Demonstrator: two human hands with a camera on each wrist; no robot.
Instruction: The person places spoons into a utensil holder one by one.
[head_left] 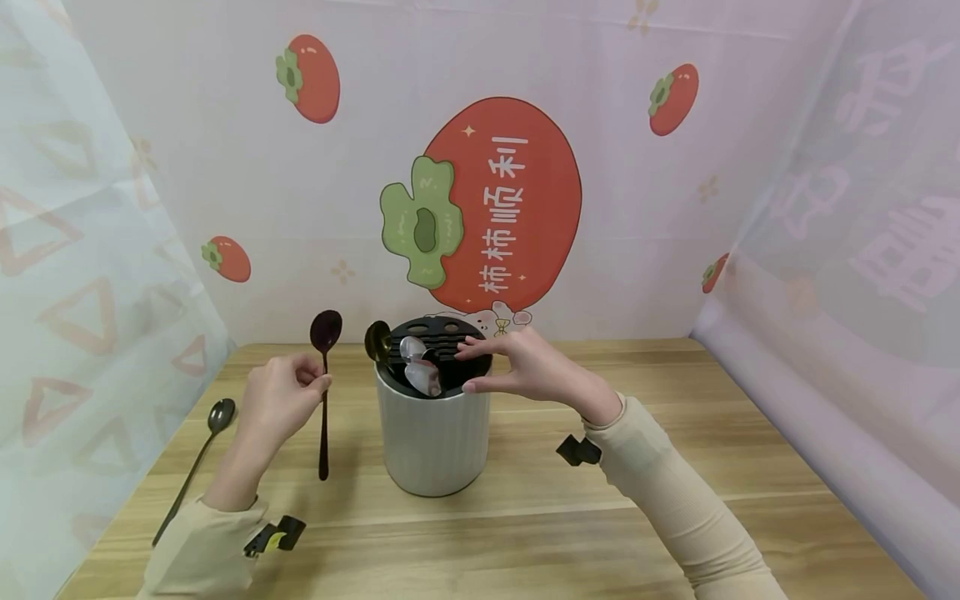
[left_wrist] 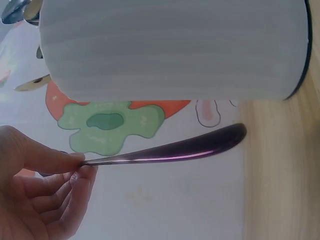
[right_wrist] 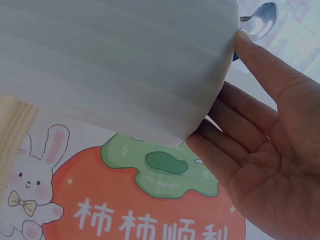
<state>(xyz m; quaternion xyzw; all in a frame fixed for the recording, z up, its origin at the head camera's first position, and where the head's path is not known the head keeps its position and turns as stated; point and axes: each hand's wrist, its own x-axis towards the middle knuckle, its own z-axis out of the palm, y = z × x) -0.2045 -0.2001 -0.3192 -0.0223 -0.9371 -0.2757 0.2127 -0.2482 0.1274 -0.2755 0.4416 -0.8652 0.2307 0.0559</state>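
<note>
My left hand [head_left: 279, 393] pinches a dark purple spoon [head_left: 326, 332] by its thin handle between thumb and fingers, left of the utensil holder. The spoon hangs upright, bowl up, and its handle end [left_wrist: 210, 144] shows in the left wrist view. The utensil holder [head_left: 435, 450] is white and ribbed with a black slotted top [head_left: 408, 323]. A gold spoon [head_left: 378, 342] and silver spoons [head_left: 423, 378] stand in it, bowls up. My right hand [head_left: 534, 368] is at the holder's right rim, fingers spread, thumb and fingertips right at the edge.
Another dark spoon [head_left: 221, 415] lies slantwise on the wooden table [head_left: 540, 533] at the left, beside my left forearm. Behind the table hangs a cloth [head_left: 622, 250] with printed persimmons, and more cloth drapes down both sides.
</note>
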